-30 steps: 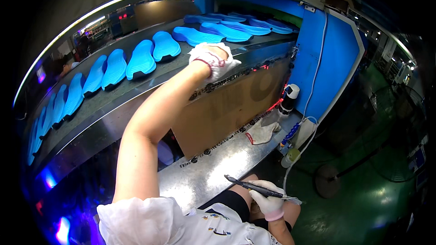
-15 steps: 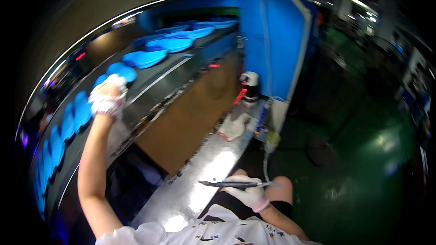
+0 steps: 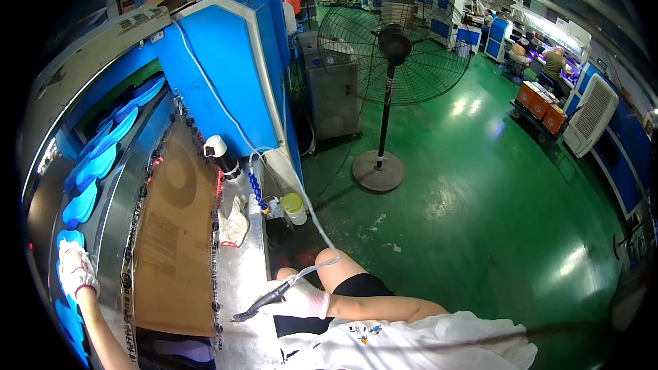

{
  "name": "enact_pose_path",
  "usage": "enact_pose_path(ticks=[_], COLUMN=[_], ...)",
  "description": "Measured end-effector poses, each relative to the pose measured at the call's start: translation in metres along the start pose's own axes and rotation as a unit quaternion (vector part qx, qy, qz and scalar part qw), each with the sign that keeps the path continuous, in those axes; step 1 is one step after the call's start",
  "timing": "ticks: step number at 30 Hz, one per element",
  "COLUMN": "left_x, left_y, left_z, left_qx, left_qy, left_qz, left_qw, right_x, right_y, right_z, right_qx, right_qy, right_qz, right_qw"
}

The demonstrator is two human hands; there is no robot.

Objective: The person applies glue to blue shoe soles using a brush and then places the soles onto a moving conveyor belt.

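Observation:
At the far left, my left hand (image 3: 78, 268), in a white knit glove with bare fingertips, is closed on a blue shoe sole (image 3: 70, 237) lying on the dark conveyor belt (image 3: 110, 214). The glove hides much of where the fingers meet it. More blue soles (image 3: 98, 166) lie in a row farther along the belt, and others lie nearer me. Over the metal ledge by my knees, my right hand (image 3: 296, 297), also gloved, grips a dark pen-shaped tool (image 3: 264, 301). A clear thin hose (image 3: 317, 265) runs from its back end.
A brown cardboard sheet (image 3: 175, 247) lies between belt and metal ledge (image 3: 240, 329). On the ledge are a spare glove (image 3: 234, 223) and a black-and-white cylinder (image 3: 223, 156). A blue machine housing (image 3: 219, 62) stands beyond; a pedestal fan (image 3: 394, 48) stands on the green floor.
The view has swung right, bringing the fan and other workers into sight. My left hand stays at the soles on the belt. The tool in my right hand now points down to the left.

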State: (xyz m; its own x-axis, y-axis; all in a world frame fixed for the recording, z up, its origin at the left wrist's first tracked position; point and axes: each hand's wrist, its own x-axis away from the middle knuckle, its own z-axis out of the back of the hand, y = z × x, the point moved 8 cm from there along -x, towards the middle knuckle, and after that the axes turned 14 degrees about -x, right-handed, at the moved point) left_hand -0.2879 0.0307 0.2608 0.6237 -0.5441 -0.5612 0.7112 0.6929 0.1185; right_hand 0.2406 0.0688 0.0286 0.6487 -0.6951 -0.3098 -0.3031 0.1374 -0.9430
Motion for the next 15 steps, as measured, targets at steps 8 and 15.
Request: enact_pose_path(ticks=[8, 15], left_x=[0.122, 0.340], left_y=[0.069, 0.148], left_z=[0.084, 0.057], left_qx=[0.000, 0.323], left_qy=[0.232, 0.305], left_qz=[-0.229, -0.234], left_qw=[0.945, 0.865], right_x=[0.000, -0.009], right_y=[0.027, 0.039], right_z=[0.017, 0.025], right_qx=[-0.059, -0.167], right_qy=[0.081, 0.156], right_qz=[-0.071, -0.061], right_qw=[0.992, 0.972])
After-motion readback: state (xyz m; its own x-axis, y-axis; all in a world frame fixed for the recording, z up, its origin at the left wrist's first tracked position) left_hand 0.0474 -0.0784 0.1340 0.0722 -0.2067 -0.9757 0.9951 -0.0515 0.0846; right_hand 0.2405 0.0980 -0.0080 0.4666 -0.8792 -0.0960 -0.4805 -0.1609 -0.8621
